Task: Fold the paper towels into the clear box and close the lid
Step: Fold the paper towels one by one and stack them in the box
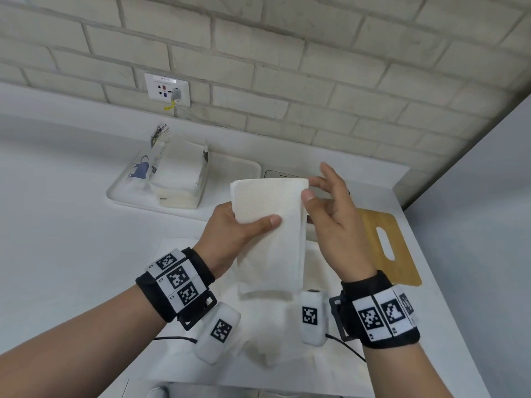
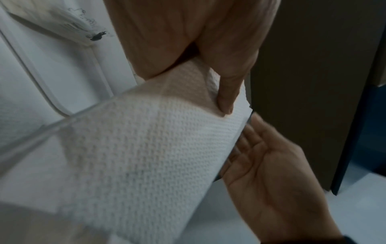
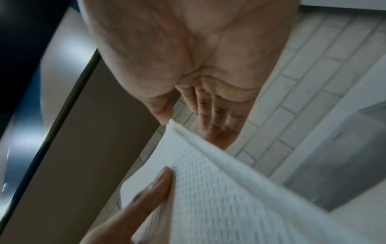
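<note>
A folded paper towel held up over the counter, long axis running toward and away from the person.

The left hand (image 1: 232,234) grips the paper towel (image 1: 270,234) with its thumb laid across the front, fingers behind. The towel's short folded edge points toward the brick wall; its other end hangs down toward the wrists. The right hand (image 1: 330,214) has fingers spread and relaxed, thumb tip touching the towel's right edge. Behind, an opened pack of towels (image 1: 175,173) sits on a white tray (image 1: 120,193); a wooden cutting board (image 1: 388,245) lies on the counter (image 1: 57,239) to the right.
</note>
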`<state>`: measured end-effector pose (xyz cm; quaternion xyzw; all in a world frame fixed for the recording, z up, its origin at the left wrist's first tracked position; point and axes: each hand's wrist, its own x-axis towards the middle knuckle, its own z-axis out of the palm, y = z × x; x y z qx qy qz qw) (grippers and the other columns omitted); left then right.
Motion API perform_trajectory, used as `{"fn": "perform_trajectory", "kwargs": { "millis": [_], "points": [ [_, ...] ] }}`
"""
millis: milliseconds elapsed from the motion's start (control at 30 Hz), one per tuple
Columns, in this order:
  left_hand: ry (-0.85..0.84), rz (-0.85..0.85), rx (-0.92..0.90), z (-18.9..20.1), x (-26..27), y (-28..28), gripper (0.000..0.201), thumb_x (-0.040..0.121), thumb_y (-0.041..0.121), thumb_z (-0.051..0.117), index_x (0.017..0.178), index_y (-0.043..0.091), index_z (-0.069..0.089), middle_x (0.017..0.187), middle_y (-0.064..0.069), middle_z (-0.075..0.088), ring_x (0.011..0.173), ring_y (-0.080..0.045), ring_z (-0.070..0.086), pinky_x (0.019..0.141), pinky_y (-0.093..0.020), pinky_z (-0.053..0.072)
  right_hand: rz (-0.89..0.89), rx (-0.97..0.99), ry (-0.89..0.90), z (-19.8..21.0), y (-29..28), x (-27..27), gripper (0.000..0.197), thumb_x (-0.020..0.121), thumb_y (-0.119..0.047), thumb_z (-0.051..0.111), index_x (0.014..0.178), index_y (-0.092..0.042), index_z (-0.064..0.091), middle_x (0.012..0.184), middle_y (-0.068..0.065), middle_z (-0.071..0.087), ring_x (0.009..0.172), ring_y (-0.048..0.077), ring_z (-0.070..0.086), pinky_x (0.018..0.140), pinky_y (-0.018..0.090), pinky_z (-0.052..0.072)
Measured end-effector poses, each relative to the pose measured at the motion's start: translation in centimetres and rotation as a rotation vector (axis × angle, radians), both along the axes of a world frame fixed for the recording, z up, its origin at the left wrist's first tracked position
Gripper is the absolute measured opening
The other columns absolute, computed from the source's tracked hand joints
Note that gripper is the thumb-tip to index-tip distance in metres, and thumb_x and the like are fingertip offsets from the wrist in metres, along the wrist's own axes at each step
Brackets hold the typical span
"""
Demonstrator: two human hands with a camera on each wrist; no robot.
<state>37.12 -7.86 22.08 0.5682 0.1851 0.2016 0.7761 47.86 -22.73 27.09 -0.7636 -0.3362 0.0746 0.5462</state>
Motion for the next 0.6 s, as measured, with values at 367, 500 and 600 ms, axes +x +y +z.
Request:
{"fn": "perform_trajectory", "kwargs": {
  "millis": [367, 500, 600],
  "points": [
    [-0.056, 0.077, -0.051, 0.8, 0.5, -0.3, 0.038, 0.074, 0.016, 0.085, 0.11, 0.014, 0.073, 0.114, -0.01, 0.077, 0.108, -0.03, 0.074, 0.099, -0.055, 0.057, -0.093, 0.118, 0.053, -1.8, 0.3, -0.4, 0.015, 0.1, -0.019, 0.062, 0.109, -0.026, 0.071, 0.105, -0.01, 0.075, 0.1, 0.014, 0.071, 0.091, 0.046, 0.058],
    [-0.057, 0.057, -0.032, 0.8, 0.2, -0.1, 0.039, 0.076, 0.016, 0.084, 0.113, 0.011, 0.072, 0.115, -0.011, 0.077, 0.108, -0.032, 0.074, 0.097, -0.055, 0.058, -0.054, 0.071, 0.049, -1.5, 0.1, -0.4, 0.009, 0.097, -0.018, 0.068, 0.096, -0.026, 0.073, 0.097, -0.009, 0.075, 0.088, 0.02, 0.073, 0.083, 0.052, 0.059],
    [-0.059, 0.057, -0.059, 0.9, 0.2, -0.1, 0.035, 0.077, 0.014, 0.082, 0.111, 0.012, 0.072, 0.113, -0.009, 0.078, 0.106, -0.028, 0.075, 0.095, -0.05, 0.059, -0.091, 0.116, 0.106, -1.1, 0.1, -0.3, 0.007, 0.097, -0.021, 0.066, 0.094, -0.026, 0.071, 0.098, -0.007, 0.074, 0.09, 0.016, 0.072, 0.085, 0.053, 0.059]
  ]
}}
